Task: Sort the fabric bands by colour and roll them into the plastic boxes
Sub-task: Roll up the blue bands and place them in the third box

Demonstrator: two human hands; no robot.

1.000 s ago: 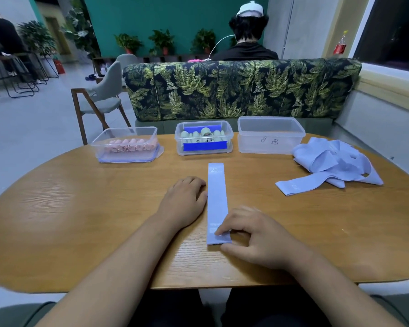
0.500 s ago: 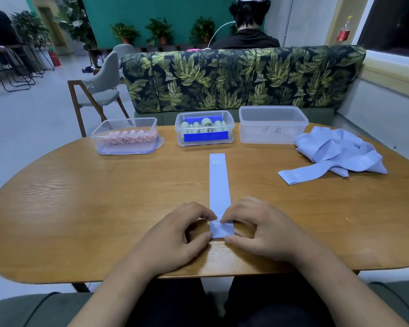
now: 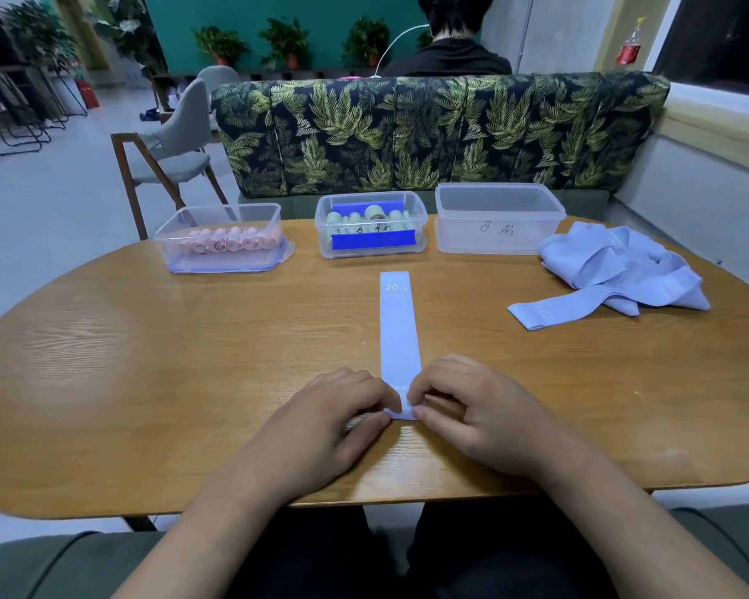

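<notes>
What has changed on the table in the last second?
The left hand moved from beside the blue band back to its near end. It and the right hand now pinch that end, which has begun to curl up. The pile of bands and the empty box stayed put.

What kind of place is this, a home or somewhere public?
Probably a café or shared lounge rather than a home: a leaf-print booth sofa stands behind the wooden table, another person sits beyond it, and potted plants line a teal wall near spare chairs.
</notes>
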